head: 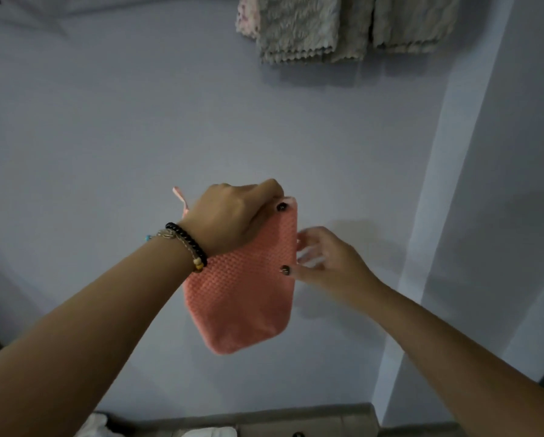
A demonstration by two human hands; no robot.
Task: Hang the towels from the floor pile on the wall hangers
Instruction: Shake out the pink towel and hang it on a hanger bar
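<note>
Plain pale lilac wall [138, 137], dim light; vertical corner edge [422, 247] at right; brownish skirting [295, 417] below.

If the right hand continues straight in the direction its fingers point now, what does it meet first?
Probably the pink towel: the right hand points leftward at its side edge, seemingly already touching it.

A pale lilac wall [138, 137] is seen across most of the view. To the right of it, a projecting wall corner [447, 216] is shown in lighter and darker vertical bands. Below the wall, a brownish skirting strip [295, 416] is visible, and white fabric-like shapes [210, 432], cut off by the bottom edge, cannot be identified.
</note>
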